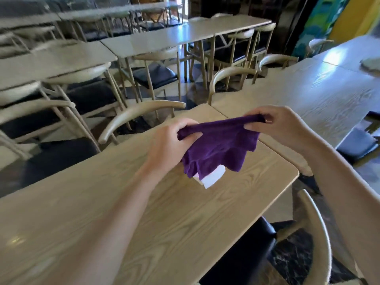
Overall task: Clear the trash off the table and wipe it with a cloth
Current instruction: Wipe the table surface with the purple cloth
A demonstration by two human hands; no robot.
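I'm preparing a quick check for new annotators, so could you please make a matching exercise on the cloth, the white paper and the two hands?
Things:
1. purple cloth
2. white paper
3. left hand
4. right hand

States:
a. grips the cloth's right end
b. hangs between both hands above the table
c. peeks out under the cloth's lower edge
d. grips the cloth's left end

Pairs: 1-b; 2-c; 3-d; 4-a

surface: light wood-grain table (144, 223), rounded corners | on it: white folded paper (212, 178) near the far right corner, partly hidden by a purple cloth (220, 145), contact with the top unclear | beside its far end: second table (308, 95), same wood | beyond: third table (347, 52) with a blurred grey thing (370, 65) on it
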